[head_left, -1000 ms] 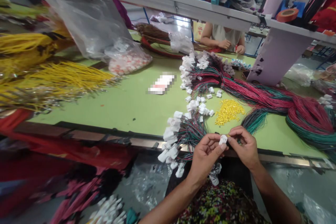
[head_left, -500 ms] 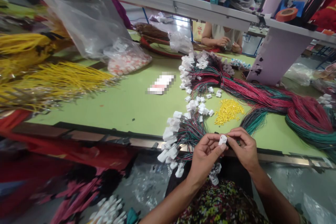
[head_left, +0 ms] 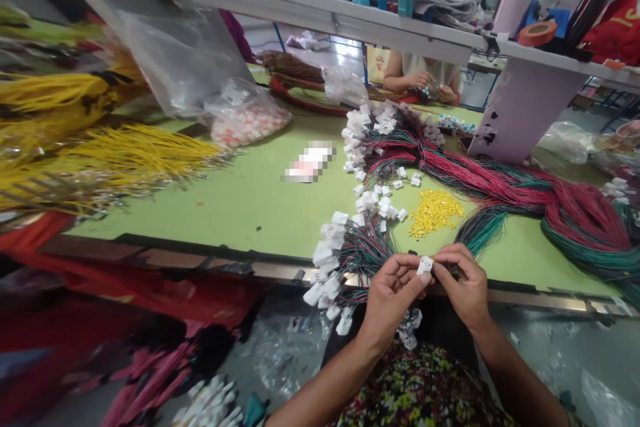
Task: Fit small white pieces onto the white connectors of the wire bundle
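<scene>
My left hand (head_left: 391, 293) pinches a small white connector (head_left: 425, 265) at the table's front edge. My right hand (head_left: 463, 283) meets it from the right, fingers closed on the same connector, with a bit of yellow showing at its fingertips. Just left of my hands hangs a bunch of red and green wires ending in white connectors (head_left: 333, 267). A heap of small yellow parts (head_left: 434, 211) lies on the green table (head_left: 250, 200) just beyond my hands.
Long red and green wire bundles (head_left: 525, 197) curve across the right. Yellow wires (head_left: 115, 153) lie at the left, by plastic bags (head_left: 245, 117). A shelf (head_left: 350, 13) spans overhead on a pillar (head_left: 525, 107). Another person's hands (head_left: 425, 83) work across the table.
My hands have stayed on the connector with only slight finger movement. The view has shifted a little. The person opposite has brought their hands together.
</scene>
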### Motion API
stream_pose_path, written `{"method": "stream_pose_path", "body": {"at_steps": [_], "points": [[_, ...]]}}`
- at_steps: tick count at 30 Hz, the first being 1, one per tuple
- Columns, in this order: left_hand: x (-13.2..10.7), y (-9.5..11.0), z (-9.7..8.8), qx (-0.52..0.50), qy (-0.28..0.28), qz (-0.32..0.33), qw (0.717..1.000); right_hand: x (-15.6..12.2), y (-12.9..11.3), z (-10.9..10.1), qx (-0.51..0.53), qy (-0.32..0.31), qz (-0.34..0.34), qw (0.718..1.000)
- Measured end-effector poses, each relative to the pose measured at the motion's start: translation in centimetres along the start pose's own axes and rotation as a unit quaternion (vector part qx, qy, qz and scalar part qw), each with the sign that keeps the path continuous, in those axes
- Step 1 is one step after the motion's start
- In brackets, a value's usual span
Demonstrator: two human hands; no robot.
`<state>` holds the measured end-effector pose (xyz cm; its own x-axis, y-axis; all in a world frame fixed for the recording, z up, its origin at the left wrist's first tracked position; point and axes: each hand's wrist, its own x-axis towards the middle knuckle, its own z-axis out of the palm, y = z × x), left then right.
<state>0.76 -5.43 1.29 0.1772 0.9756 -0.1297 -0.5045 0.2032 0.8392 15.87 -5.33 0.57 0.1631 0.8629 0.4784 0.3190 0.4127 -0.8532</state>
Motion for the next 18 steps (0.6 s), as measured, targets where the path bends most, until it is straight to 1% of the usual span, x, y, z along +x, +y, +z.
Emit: {"method": "stream_pose_path", "body": {"at_steps": [7,11,13,15,18], "points": [[0.1,-0.4,-0.1,0.019,-0.01,0.009,1.0,-0.2,0.4,-0.1,0.029,-0.014,0.041,0.999],[0.2,-0.4,-0.5,0.043,-0.016,0.026,0.999,-0.1,0.3,0.0,0.074,-0.014,0.073,0.995],[0.3,-0.3,-0.7,0.066,-0.018,0.047,0.997,0.0,-0.1,-0.1,0.113,-0.019,0.096,0.989],[0.3,-0.3,-0.8,0.096,-0.02,0.076,0.992,0.1,-0.6,-0.2,0.144,-0.036,0.114,0.982],[0.4,-0.4,-1.0,0.151,-0.015,0.134,0.979,0.2,-1.5,-0.5,0.145,-0.067,0.112,0.981]]}}
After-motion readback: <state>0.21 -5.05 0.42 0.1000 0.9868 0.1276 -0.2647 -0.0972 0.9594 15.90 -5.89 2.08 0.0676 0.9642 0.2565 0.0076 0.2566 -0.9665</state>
